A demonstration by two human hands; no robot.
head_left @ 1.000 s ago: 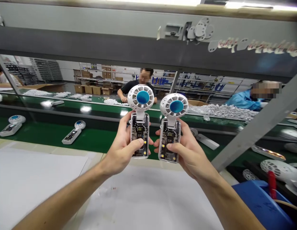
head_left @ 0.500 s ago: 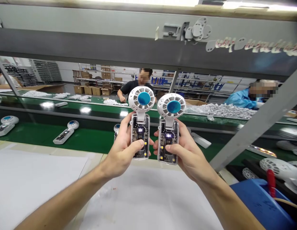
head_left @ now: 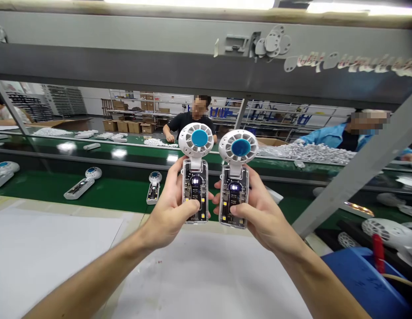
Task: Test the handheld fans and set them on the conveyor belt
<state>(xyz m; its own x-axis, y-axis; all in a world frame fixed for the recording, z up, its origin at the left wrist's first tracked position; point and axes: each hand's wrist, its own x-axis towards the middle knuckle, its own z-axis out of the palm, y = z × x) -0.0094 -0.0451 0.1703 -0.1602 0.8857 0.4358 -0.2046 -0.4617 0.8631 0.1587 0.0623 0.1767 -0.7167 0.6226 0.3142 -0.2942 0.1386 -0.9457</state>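
Note:
My left hand (head_left: 169,215) is closed round a white handheld fan (head_left: 195,177), its thumb pressed on the lower part of the handle. A second handheld fan (head_left: 234,177) of the same kind is gripped by my right hand (head_left: 263,217), with that thumb likewise on the handle. Both fans stand upright side by side, slightly apart, above the front edge of the bench. Each has a round slotted head with a blue disc in the centre. Their handle fronts show a dark circuit board with a small lit display.
Beyond the white-covered bench (head_left: 206,274) runs a green conveyor belt (head_left: 119,190) carrying several similar fans (head_left: 154,188). A slanted metal post (head_left: 355,170) and a blue bin (head_left: 361,274) stand at right. Co-workers sit across the line, behind piles of small white parts (head_left: 318,153).
The fans on the belt have shifted left, and one has come out from behind my left hand. My left fan is slightly lower. The co-worker in blue has moved their arms.

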